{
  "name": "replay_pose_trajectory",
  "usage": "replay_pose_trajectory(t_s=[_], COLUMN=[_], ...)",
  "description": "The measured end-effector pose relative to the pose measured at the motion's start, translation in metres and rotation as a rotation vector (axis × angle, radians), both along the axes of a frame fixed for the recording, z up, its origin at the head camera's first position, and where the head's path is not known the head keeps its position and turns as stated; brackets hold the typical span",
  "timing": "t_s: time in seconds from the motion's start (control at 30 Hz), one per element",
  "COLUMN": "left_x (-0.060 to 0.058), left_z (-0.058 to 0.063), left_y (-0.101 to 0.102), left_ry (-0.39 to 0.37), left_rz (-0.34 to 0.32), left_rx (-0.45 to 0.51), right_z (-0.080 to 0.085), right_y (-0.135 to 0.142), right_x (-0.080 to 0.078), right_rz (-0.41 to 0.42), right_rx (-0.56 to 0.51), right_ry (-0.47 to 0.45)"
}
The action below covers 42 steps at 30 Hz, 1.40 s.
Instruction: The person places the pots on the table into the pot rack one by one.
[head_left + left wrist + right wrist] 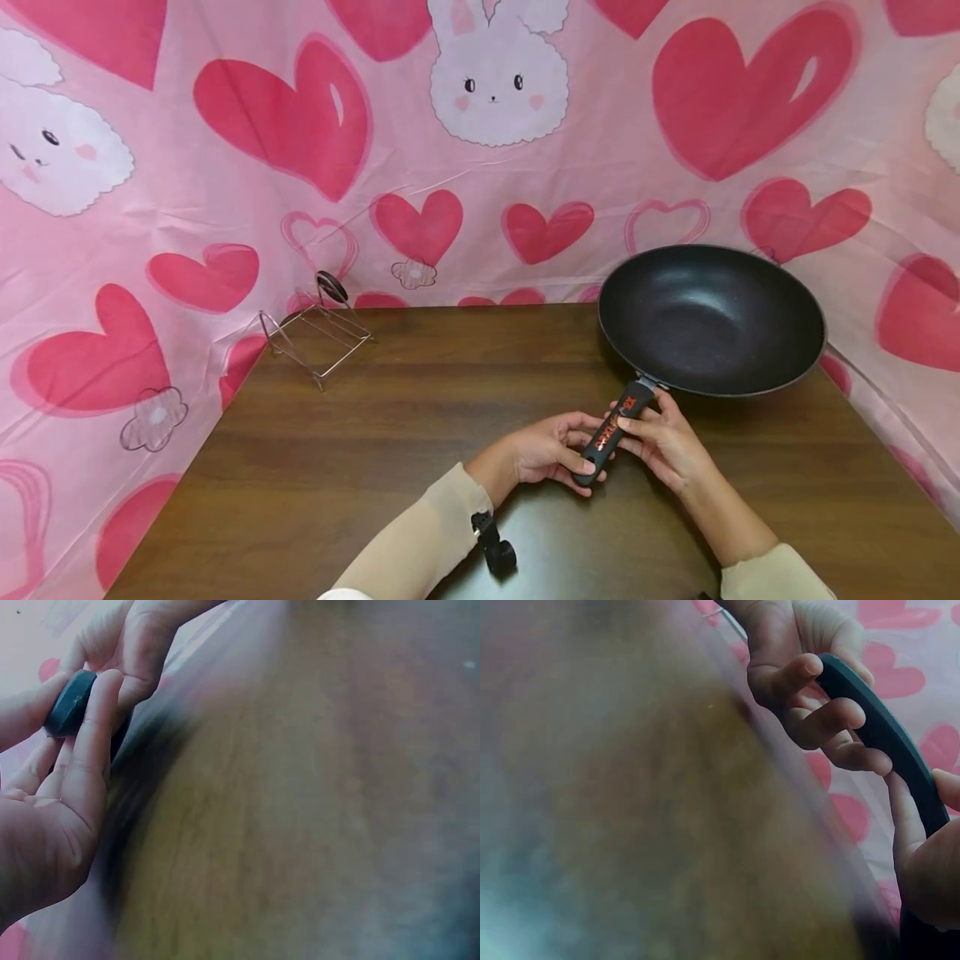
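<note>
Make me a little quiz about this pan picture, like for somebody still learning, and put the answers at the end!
1. True or false: the left hand and the right hand both touch the wok handle.
2. What colour is the lettering printed on it?
A) blue
B) red
C) white
3. In the head view, on which side of the wok does the wire rack stand?

Key:
1. True
2. B, red
3. Left
</note>
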<state>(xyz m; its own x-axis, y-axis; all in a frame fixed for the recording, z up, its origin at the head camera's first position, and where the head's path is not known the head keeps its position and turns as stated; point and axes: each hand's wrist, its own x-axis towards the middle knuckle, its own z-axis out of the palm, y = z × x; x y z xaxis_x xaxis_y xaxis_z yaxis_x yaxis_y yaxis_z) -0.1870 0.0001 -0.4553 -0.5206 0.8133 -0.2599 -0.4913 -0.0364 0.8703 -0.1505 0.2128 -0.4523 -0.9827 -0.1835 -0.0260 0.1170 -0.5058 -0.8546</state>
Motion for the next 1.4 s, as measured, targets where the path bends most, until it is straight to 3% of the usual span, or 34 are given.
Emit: replay_pose_trajectory(t_s=[0.3, 0.5, 0.6, 0.7, 0.9, 1.0, 1.23, 1.4], left_x=[0.013, 0.022, 0.027, 0.033, 0.041, 0.045, 0.059, 0.064], left_z=[-0.001, 0.001, 0.001, 0.001, 0.006, 0.007, 0.0, -0.001], left_y=[-0.006, -0.01, -0.01, -0.01, -0.004, 0.002, 0.017, 0.021], left_ry=[0.059, 0.086, 0.139, 0.292, 0.801, 0.928, 0.642, 0.633], left_rz=[0.003, 0.045, 0.071, 0.108, 0.224, 0.324, 0.589, 0.761], left_rx=[-0.002, -0.037, -0.064, -0.113, -0.309, -0.353, -0.05, 0.029], right_z=[-0.005, -0.007, -0.007, -0.005, 0.008, 0.016, 0.03, 0.034], right_y=[-0.003, -0.009, -0.012, -0.015, -0.021, -0.026, -0.037, -0.044], right_x=[0.011, 0.02, 0.024, 0.026, 0.024, 0.022, 0.021, 0.019], right_rz=[0.0, -0.022, -0.052, -0.078, -0.129, -0.146, -0.163, -0.171], right_rx=[0.025, 0.071, 0.129, 0.197, 0.307, 0.354, 0.363, 0.327], right_ry=[0.109, 0.151, 0.167, 0.197, 0.282, 0.296, 0.313, 0.34])
